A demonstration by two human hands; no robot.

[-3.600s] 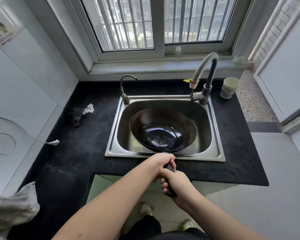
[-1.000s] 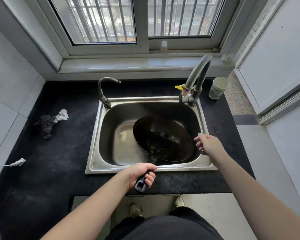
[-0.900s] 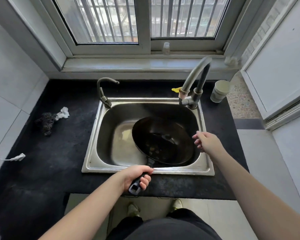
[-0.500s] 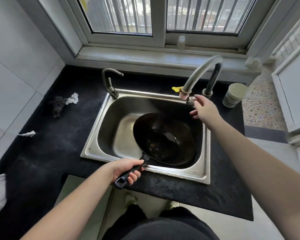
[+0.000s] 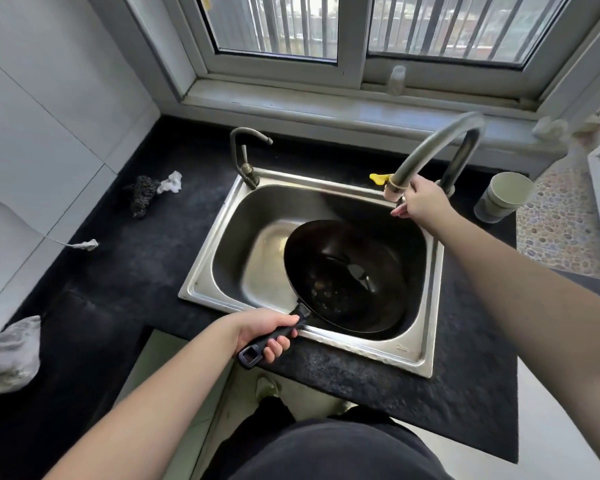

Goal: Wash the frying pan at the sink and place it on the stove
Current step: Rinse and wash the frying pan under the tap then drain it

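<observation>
Frying pan: the round, dark frying pan [image 5: 347, 275] is sitting tilted in the right part of the sink basin, its glossy inside showing pale specks; its black handle [image 5: 274, 336] is reaching out over the sink's front rim.
Sink: the stainless-steel sink [image 5: 426, 355] is lying sunk in a rough black countertop [image 5: 125, 271]; the bare steel floor is showing left of the pan.
Tall faucet: a curved grey faucet [image 5: 430, 147] is arching over the basin's back right corner, with a pale collar at its spout and a small yellow tab [image 5: 376, 178] just beside it.
Small tap: a thin hooked metal tap [image 5: 245, 157] is standing at the back left corner.
Surroundings: a dark scrubber [image 5: 141, 199] and a crumpled white scrap [image 5: 170, 182] are lying touching on the counter to the left; a pale round cup [image 5: 504, 197] is standing right of the faucet; a small clear bottle [image 5: 396, 79] is standing on the window ledge.
Left hand: the left hand [image 5: 265, 336] is gripping the handle, fingers wrapped fully round it.
Right hand: the right hand [image 5: 420, 202] is reaching up by the spout end, touching it near the collar; fingers are loosely curled, and I cannot tell whether they are gripping anything.
</observation>
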